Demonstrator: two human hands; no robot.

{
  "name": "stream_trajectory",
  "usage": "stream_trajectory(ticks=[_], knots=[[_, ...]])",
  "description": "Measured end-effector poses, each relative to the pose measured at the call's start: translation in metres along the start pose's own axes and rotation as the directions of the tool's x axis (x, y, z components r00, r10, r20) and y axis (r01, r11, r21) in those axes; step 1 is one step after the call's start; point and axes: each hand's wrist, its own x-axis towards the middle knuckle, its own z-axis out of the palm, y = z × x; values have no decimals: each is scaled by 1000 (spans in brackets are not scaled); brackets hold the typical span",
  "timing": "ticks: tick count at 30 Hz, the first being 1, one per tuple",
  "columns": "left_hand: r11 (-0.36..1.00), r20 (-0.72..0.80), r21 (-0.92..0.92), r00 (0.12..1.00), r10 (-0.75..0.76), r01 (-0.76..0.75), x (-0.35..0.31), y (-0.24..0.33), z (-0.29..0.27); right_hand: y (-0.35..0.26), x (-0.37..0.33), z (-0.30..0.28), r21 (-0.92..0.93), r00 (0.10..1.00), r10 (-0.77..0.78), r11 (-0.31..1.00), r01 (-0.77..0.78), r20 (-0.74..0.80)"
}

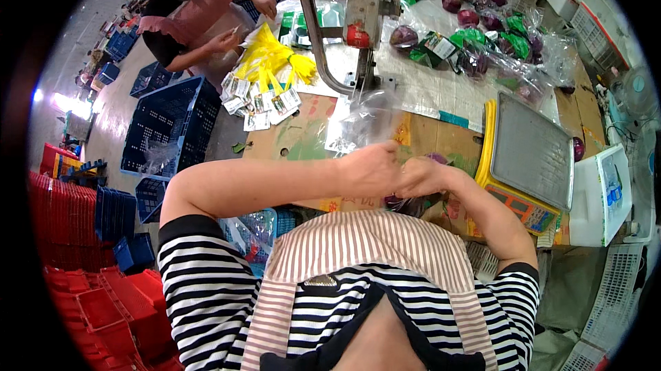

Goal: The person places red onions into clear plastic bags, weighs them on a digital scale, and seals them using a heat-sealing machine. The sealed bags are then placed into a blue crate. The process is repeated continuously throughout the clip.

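My left hand [370, 170] and my right hand [423, 177] meet in front of my chest, both closed, their fingers pressed together. A clear plastic bag [372, 118], smeared by motion, spreads up from them, and its gathered part seems pinched between my fingers; the exact grip is hidden. Round purple produce [394, 200] shows just below and behind my hands. Beyond them, a grey metal bench machine [366, 9] with a curved frame stands on the cardboard-covered table [282, 147].
At right stands a yellow scale [530, 154] with a metal tray, beside a white foam box [599, 195]. Bagged purple produce [475, 61] lies at the back right. Yellow net bags with tags [272, 68] lie at left, near a co-worker [196, 20]. Blue crates [172, 126] and red crates [113, 309] stand left.
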Motion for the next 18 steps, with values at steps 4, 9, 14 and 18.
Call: stream_trajectory(ticks=[4, 9, 14, 18], knots=[[816, -102, -515, 926, -363, 263, -12, 10, 32, 8, 8, 10, -284, 958, -92, 959, 12, -272], [458, 99, -706, 715, -692, 540, -8, 12, 68, 35, 6, 19, -314, 782, -163, 949, -44, -601], [-520, 496, -840, 611, -617, 156, 9, -5, 77, 29, 22, 32, -369, 412, -216, 865, -340, -885], [-843, 536, -475, 678, -504, -251, 15, -7, 99, 31, 46, 48, -41, 132, 28, 870, -491, -991]])
